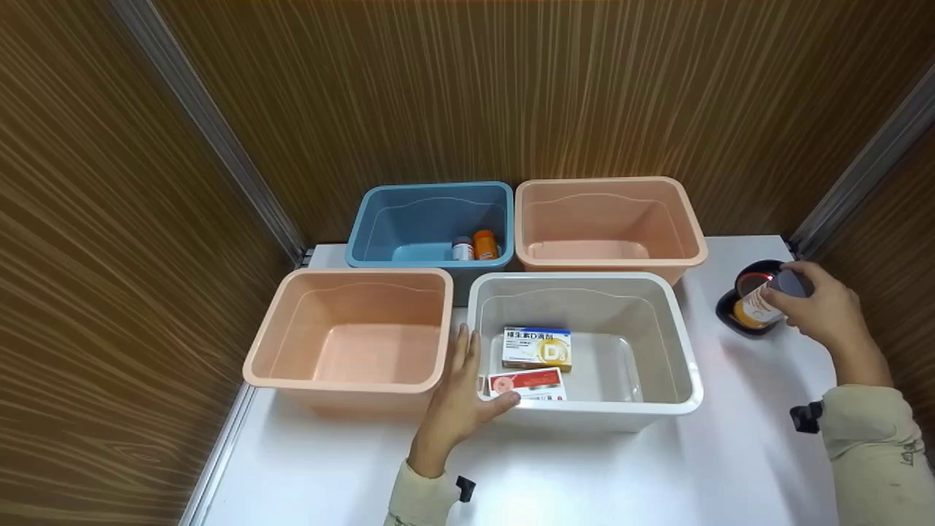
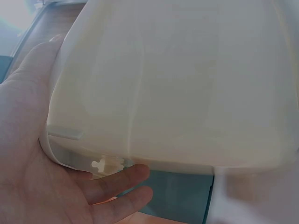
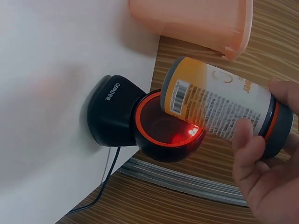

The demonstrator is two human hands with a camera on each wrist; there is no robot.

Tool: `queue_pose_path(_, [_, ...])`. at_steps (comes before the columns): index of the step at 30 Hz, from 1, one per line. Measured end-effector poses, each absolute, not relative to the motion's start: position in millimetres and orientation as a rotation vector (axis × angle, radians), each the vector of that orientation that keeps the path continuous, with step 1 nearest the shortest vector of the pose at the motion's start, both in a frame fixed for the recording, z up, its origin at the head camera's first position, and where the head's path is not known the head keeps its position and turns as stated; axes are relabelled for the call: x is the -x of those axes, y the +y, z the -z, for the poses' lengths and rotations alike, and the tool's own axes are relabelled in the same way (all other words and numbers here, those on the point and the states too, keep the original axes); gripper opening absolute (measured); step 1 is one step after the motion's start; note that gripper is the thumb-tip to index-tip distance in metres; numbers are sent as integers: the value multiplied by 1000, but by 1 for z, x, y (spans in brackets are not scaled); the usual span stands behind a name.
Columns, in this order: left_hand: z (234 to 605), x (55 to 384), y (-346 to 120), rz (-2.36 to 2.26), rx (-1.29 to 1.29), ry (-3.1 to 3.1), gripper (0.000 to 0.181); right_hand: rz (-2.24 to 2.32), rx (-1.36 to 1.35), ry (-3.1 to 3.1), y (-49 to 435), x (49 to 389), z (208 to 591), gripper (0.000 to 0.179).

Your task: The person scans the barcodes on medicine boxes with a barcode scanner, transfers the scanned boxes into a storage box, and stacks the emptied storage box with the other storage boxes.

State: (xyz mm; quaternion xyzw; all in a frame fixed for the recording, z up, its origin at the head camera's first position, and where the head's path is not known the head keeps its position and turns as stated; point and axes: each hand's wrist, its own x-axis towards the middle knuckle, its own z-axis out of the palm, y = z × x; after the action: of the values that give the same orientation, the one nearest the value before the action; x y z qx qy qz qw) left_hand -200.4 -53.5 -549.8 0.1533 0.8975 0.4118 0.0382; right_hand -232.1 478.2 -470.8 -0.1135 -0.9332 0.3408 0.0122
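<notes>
My right hand (image 1: 829,303) grips a supplement bottle (image 3: 215,95) by its dark grey cap. The bottle has a white and orange label with a barcode and is tilted in front of a black barcode scanner (image 3: 117,112). Red light glows in the scanner's orange-ringed window, and the bottle's base overlaps that window in the right wrist view. My left hand (image 1: 456,398) rests at the near left corner of a white bin (image 1: 584,418), fingers extended along its side and thumb at the front rim. Inside lie a vitamin D box (image 1: 537,347) and a red-and-white box (image 1: 527,384).
Left of the white bin stands a peach bin (image 1: 350,391). Behind are a blue bin (image 1: 431,188) holding a white bottle (image 1: 462,250) and an orange bottle (image 1: 485,245), and another peach bin (image 1: 606,186). Wood-patterned panels (image 1: 467,88) enclose the white table (image 1: 329,467). A cable (image 3: 100,191) trails from the scanner.
</notes>
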Motion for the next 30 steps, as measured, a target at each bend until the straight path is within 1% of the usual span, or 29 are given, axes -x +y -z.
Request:
queue_pose_path(3, [550,201,-53,-1257,-481,2755,121,-1037,296,-2953,480,233,465,77])
queue_pose_path(8, [550,200,-53,-1250,-477,2760,120,-925,140,-3025,481,236,453,60])
queue_pose_path(11, [550,200,-54,-1254,-461,2753,118,-870,112,-3048,479,238,448,53])
queue_pose_path(16, [550,200,-53,-1254,-448,2746,116,-742,145,-3076,477,241,444,54])
queue_pose_path(21, [549,199,-54,-1255,-456,2749,117,-811,122,-3127,475,245,443,60])
queue_pose_path(23, [549,199,-54,-1258,-458,2750,119,-838,78,-3131,474,246,444,59])
queue_pose_path(27, [549,200,-55,-1269,-471,2753,121,-821,-9,-3126,473,249,447,51])
queue_pose_path(30, [549,200,-54,-1265,-479,2757,119,-787,-4,-3151,476,247,448,52])
